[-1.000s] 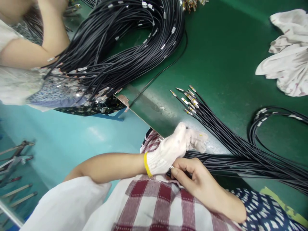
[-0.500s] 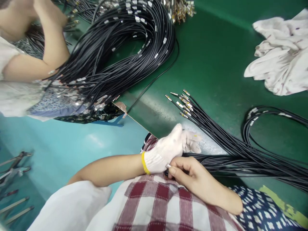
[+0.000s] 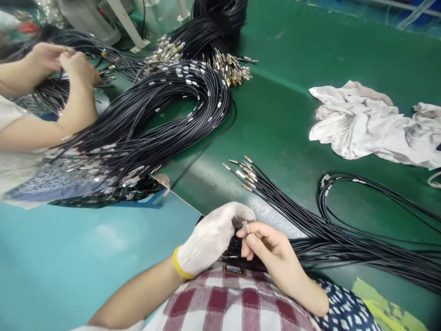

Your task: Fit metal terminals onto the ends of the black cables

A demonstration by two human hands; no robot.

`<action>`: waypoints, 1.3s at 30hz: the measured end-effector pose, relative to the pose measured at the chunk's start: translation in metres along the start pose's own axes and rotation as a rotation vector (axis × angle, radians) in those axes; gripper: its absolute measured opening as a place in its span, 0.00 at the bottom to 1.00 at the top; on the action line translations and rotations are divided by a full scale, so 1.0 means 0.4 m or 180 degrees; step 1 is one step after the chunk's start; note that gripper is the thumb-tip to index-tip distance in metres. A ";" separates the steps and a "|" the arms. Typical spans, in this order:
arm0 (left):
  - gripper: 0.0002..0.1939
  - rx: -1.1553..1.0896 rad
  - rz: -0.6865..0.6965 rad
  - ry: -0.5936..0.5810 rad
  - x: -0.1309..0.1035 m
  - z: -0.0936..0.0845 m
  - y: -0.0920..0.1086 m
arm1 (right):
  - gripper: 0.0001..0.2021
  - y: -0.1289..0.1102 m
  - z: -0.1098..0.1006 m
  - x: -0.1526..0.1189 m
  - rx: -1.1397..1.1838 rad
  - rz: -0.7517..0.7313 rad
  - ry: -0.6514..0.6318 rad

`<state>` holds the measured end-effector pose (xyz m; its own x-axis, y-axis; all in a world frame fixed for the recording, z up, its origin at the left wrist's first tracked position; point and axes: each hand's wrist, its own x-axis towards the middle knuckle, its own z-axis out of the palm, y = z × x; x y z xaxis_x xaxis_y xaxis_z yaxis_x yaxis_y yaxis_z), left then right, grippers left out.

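Note:
My left hand [image 3: 213, 234] wears a white knit glove with a yellow cuff. Its fingers curl over toward my right hand, and whatever lies under them is hidden. My right hand [image 3: 272, 246] is bare, its thumb and forefinger pinching a small silvery-white tag [image 3: 245, 227] just beside the gloved fingertips. Behind both hands, a bundle of black cables [image 3: 317, 250] runs off to the right along the table edge. Above it a second bunch of black cables [image 3: 292, 202] fans out, with metal end fittings [image 3: 248, 174] at its left tip.
A large loop of black cables [image 3: 220, 94] with white tags hangs over the table edge at left. A co-worker's hands [image 3: 74, 64] are beyond it. White cloth gloves [image 3: 361, 122] lie at right on the green table [image 3: 275, 124]. A smaller cable coil [image 3: 322, 197] lies nearer.
My gloved left hand has turned, its fingers now curled down rather than stretched out. My right hand has raised the small tag to the gloved fingertips. The view has shifted, showing more of the table's far side.

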<state>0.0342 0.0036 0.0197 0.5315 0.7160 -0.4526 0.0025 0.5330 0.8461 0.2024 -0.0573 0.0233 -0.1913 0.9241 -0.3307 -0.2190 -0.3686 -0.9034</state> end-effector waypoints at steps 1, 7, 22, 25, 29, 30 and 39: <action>0.20 -0.0010 -0.0014 0.0033 -0.002 0.002 0.000 | 0.14 0.001 0.002 0.002 0.0026 -0.0007 -0.0005; 0.21 -0.0350 -0.0143 0.0128 -0.004 0.015 0.006 | 0.18 0.003 0.005 0.011 0.0138 -0.0015 0.0019; 0.14 0.3610 0.1812 0.0212 0.003 -0.046 -0.010 | 0.09 -0.022 -0.145 0.063 -0.4724 -0.1225 0.1279; 0.18 0.4122 0.1938 -0.0306 0.000 -0.049 -0.018 | 0.06 -0.018 -0.189 0.081 -0.5223 -0.1145 0.1276; 0.12 0.3860 0.1340 0.0495 0.003 -0.055 -0.001 | 0.11 -0.018 -0.195 0.076 -0.4712 -0.1376 0.1256; 0.10 0.3791 0.1287 0.0709 0.008 -0.056 0.003 | 0.11 -0.017 -0.192 0.075 -0.4656 -0.1433 0.1254; 0.10 0.4640 0.2094 0.1183 0.097 -0.089 -0.041 | 0.11 0.012 -0.184 0.098 -0.4943 -0.1491 0.1064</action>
<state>0.0246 0.0388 -0.0220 0.5440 0.8113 0.2140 0.7344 -0.5837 0.3463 0.2643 -0.0157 -0.0141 -0.1425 0.9740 0.1763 0.9475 0.1858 -0.2602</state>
